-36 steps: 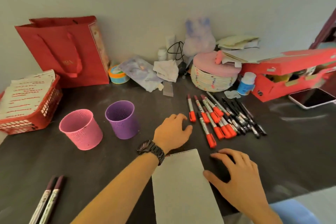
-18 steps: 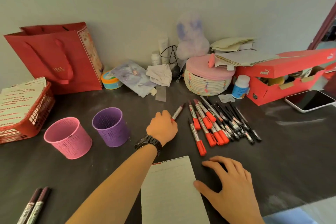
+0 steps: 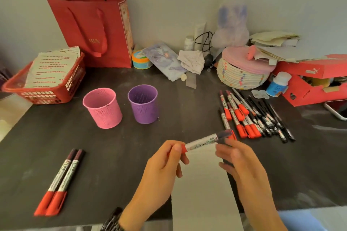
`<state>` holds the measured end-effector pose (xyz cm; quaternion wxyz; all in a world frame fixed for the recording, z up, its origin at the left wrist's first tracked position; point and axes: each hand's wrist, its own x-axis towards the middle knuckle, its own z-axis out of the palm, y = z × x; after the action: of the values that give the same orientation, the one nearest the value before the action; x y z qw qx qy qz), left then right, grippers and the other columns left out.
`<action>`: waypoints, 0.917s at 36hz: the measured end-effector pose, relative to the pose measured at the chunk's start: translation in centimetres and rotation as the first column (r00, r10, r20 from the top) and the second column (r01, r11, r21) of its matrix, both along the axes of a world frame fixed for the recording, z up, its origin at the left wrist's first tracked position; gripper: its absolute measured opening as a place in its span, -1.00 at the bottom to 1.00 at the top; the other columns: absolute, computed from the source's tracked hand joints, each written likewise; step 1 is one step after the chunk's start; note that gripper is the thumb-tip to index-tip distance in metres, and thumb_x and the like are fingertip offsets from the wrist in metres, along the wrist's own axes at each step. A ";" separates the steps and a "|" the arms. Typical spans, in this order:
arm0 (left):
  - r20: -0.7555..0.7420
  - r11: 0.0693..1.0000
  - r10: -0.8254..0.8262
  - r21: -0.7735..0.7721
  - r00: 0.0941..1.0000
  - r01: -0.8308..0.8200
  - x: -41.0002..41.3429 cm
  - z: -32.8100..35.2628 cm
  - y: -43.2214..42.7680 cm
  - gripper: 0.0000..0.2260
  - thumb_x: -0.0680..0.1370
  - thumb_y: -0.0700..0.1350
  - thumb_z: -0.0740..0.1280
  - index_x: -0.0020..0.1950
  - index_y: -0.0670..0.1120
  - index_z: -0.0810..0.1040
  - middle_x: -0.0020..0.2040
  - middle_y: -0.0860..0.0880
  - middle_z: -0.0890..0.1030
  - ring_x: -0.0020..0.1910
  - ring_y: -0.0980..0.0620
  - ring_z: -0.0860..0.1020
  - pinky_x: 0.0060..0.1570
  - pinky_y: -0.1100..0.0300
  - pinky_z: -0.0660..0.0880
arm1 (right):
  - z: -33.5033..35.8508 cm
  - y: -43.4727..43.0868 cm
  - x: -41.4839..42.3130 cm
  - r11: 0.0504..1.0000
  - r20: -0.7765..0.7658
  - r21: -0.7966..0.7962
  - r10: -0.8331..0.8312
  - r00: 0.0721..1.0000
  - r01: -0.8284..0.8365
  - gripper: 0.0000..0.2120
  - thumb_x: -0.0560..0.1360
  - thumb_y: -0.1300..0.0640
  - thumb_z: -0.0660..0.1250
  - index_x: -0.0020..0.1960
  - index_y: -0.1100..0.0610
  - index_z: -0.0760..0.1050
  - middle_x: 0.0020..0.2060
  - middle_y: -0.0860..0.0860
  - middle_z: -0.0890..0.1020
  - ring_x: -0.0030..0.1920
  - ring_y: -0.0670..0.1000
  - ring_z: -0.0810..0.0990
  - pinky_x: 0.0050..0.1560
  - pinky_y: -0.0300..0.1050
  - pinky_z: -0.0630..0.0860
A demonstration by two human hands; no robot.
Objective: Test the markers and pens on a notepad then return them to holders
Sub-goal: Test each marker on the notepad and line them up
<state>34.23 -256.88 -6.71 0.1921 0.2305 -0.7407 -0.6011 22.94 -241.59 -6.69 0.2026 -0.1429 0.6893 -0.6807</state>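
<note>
— Where is the marker (image 3: pixel 201 141)?

— In the air, just above the far edge of the notepad (image 3: pixel 204 193). It is tilted, with its red end low on the left and its dark end higher on the right.

— Who has it?

— The left hand (image 3: pixel 161 165) pinches it at the red end, thumb and fingers curled round it. The right hand (image 3: pixel 244 167) is at the dark end with its fingers bent toward it. That part is blurred, so I cannot tell whether they grip it or only touch it.

— And the notepad?

— It lies flat on the dark table (image 3: pixel 169 124) at the near edge, pale page up, partly under both hands.

— The holders?

— Beyond the hands and to the left stand a pink holder (image 3: pixel 102 108) and a purple holder (image 3: pixel 144 105). Both are upright, just beside each other and apart.

— Any other pens?

— A pile of markers and pens (image 3: pixel 242 110) lies on the right, near the right hand, with the red ends toward the person. Two markers (image 3: pixel 60 180) lie side by side, touching, well left of the notepad.

— Farther out?

— A red basket (image 3: pixel 43 92) holding printed papers sits at the far left. Just beside it, a red paper bag (image 3: pixel 93 30) stands against the wall. On the right are a woven basket (image 3: pixel 242 77) with a pink lid and an open red shoe box (image 3: pixel 309 88). A dark watch (image 3: pixel 112 221) sits on the left wrist.
</note>
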 end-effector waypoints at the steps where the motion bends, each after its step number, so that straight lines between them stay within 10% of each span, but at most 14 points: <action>1: 0.002 1.000 0.000 -0.010 1.000 0.000 0.5 -0.3 0.4 -0.76 0.60 0.18 0.08 -0.02 0.28 0.55 -0.13 0.09 0.62 -0.30 0.11 0.54 -0.29 0.30 0.47 | 0.3 -0.9 0.6 0.997 0.113 -0.071 0.031 0.993 -0.023 -0.59 0.39 -0.15 0.35 0.17 0.00 0.57 0.04 -0.02 0.73 0.08 -0.01 0.70 0.07 -0.02 0.55; 10: 0.188 0.867 0.195 -0.493 0.963 -0.079 2.1 -1.5 0.8 -0.60 0.49 0.21 -0.10 -0.21 0.10 0.47 -0.32 0.11 0.50 -0.26 0.10 0.42 -0.39 0.19 0.32 | 1.5 -6.1 5.3 0.866 0.548 -0.471 0.135 0.826 0.171 -0.86 0.44 0.09 0.33 -0.19 0.15 0.57 -0.29 0.10 0.60 -0.25 0.05 0.61 -0.09 -0.02 0.56; 18: 0.034 0.656 0.384 -0.713 0.923 -0.247 2.8 -1.5 1.3 -0.57 0.58 0.03 0.12 -0.47 0.01 0.13 -0.53 0.11 0.12 -0.47 0.12 0.19 -0.54 0.33 0.01 | 2.1 -6.9 6.5 0.787 0.706 -0.494 0.115 0.699 0.369 -0.56 0.47 0.07 0.34 -0.46 0.05 0.17 -0.56 -0.04 0.18 -0.52 -0.03 0.16 -0.43 -0.13 0.37; 27: 0.128 0.703 0.292 -0.700 0.948 -0.122 2.9 -1.1 2.0 -0.54 0.57 0.03 0.07 -0.52 -0.03 0.09 -0.61 0.09 0.15 -0.62 0.05 0.18 -0.58 0.25 0.10 | 1.6 -6.3 4.5 0.841 0.668 -0.500 0.223 0.710 0.206 -0.53 0.40 0.11 0.30 -0.53 0.02 0.09 -0.64 -0.07 0.09 -0.60 -0.06 0.04 -0.55 -0.16 0.16; 33: 0.427 0.959 -0.076 -0.216 0.901 0.184 4.1 -0.6 0.8 -0.62 0.52 0.09 0.05 -0.43 -0.06 0.34 -0.50 -0.01 0.42 -0.43 -0.02 0.35 -0.26 0.07 0.44 | 2.6 -3.8 0.8 0.738 0.474 -0.674 0.419 0.775 0.014 -0.51 0.50 0.05 0.26 -0.52 -0.01 0.12 -0.64 -0.10 0.10 -0.59 -0.06 0.00 -0.59 -0.24 0.18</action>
<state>38.37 -256.09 -7.35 0.0175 0.2761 -0.8483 -0.4515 23.72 -245.38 -4.07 0.4246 -0.0598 0.2910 -0.8552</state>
